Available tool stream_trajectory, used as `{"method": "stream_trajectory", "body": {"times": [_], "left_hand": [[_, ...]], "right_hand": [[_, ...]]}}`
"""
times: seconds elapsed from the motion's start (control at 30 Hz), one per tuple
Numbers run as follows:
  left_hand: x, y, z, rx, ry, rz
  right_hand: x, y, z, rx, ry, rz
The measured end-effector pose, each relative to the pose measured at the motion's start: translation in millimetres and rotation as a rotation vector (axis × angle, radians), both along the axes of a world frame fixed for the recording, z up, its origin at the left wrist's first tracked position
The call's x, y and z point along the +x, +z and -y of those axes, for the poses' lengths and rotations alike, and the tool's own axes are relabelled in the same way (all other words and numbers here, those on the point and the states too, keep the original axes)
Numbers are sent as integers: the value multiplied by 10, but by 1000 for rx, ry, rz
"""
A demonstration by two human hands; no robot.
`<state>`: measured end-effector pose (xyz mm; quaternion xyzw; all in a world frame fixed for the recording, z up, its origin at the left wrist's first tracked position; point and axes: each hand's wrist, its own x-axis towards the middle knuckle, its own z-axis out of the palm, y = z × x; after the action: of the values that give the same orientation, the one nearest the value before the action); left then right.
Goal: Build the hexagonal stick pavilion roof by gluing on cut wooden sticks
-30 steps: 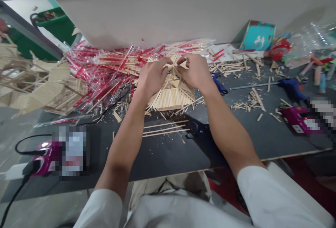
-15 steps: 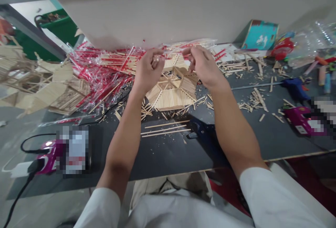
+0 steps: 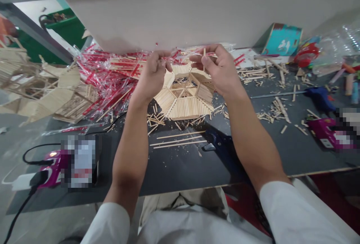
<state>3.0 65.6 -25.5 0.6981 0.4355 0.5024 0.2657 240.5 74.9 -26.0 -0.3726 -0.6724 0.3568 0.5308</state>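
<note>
My right hand [image 3: 221, 68] pinches a short wooden stick [image 3: 204, 53] upright between thumb and fingers, above the far right side of the stick-built model [image 3: 191, 108]. The model has slanted panels of sticks laid side by side around an opening in the middle. Over its far left side hovers my left hand [image 3: 152, 74], its fingers loosely bent, index and thumb apart, with nothing visible between them. Three thin sticks [image 3: 180, 139] lie in front of the model. Beside them, a dark blue glue gun [image 3: 221, 142] is partly hidden under my right forearm.
Sticks in red and clear wrappers [image 3: 112, 68] heap at the back left, by a larger stick structure [image 3: 53, 94]. Stick scraps [image 3: 278, 109] and a blue-handled tool [image 3: 319, 96] lie right. A phone [image 3: 83, 161] and purple power strip [image 3: 53, 167] sit front left.
My hands have moved slightly apart, baring more of the model. The right hand has turned, and the short stick now shows in its pinch. The view has shifted slightly.
</note>
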Motion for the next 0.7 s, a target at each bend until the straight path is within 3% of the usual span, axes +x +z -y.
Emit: {"method": "stream_trajectory", "body": {"times": [0.17, 0.23, 0.37, 0.5, 0.7], "left_hand": [[-160, 255, 266, -125, -171, -127], [-312, 379, 404, -200, -202, -194], [-624, 536, 590, -350, -129, -278], [-738, 578, 630, -360, -27, -272], [-536, 493, 527, -191, -92, -82]], "right_hand": [[6, -135, -169, 145, -188, 62], [14, -154, -195, 150, -193, 89], [-6, -130, -154, 175, -117, 177], [-57, -90, -75, 215, -113, 292], [-79, -33, -3, 220, -152, 385]]}}
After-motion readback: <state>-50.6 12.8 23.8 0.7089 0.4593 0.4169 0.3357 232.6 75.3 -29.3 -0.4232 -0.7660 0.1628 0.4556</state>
